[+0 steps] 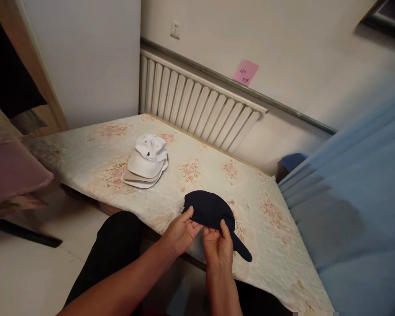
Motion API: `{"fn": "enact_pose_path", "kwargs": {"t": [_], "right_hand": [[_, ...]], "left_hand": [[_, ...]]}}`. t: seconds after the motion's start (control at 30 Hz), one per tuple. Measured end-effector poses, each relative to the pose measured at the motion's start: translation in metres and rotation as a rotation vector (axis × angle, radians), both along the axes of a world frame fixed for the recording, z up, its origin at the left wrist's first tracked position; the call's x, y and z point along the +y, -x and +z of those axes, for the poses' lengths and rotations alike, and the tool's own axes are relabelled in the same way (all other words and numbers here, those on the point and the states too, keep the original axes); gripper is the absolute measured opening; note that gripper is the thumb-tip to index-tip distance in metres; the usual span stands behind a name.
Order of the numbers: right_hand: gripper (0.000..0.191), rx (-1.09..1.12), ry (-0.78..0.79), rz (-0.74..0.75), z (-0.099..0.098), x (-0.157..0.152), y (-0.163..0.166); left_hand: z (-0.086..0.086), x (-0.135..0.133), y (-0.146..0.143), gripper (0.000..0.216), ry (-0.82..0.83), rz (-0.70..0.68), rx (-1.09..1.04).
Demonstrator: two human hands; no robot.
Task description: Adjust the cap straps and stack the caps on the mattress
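Both my hands hold a dark navy baseball cap (210, 208) above the near edge of the bed. My left hand (182, 230) pinches the rim at the cap's left end, thumb on top. With its thumb on the cloth and fingers beneath, my right hand (219, 245) grips the rim close to the brim. The brim points down to the right. Further back on the left, a stack of caps lies on the flowered cover, a white cap (149, 151) with a small dark logo on top and a beige brim (140, 176) showing below it.
A flowered cover (210, 169) spreads over the bed-like surface. Behind it stands a white radiator (197, 101) against the wall. A blue curtain (358, 188) hangs at the right. Pink cloth (16, 171) juts in at the left, and my dark-clothed knee (118, 237) is near the front edge.
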State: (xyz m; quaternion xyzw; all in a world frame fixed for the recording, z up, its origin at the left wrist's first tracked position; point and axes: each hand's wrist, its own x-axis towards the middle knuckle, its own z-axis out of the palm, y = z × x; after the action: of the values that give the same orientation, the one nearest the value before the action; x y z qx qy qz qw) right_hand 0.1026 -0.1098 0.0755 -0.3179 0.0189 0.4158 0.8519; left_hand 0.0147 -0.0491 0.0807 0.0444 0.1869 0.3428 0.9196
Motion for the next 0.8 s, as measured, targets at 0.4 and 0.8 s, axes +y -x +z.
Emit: {"fn": "enact_pose_path", "kwargs": {"t": [0.4,0.8], "right_hand": [[0.026,0.007,-0.009,-0.019,0.001,-0.003,-0.006],[0.019,0.011,-0.01,-0.014,0.0,-0.002,0.0]], "left_hand": [[-0.002,0.012,0.006,0.029,0.068,0.067,-0.031],[0.0,0.005,0.006,0.032,0.051,0.061,-0.157]]}}
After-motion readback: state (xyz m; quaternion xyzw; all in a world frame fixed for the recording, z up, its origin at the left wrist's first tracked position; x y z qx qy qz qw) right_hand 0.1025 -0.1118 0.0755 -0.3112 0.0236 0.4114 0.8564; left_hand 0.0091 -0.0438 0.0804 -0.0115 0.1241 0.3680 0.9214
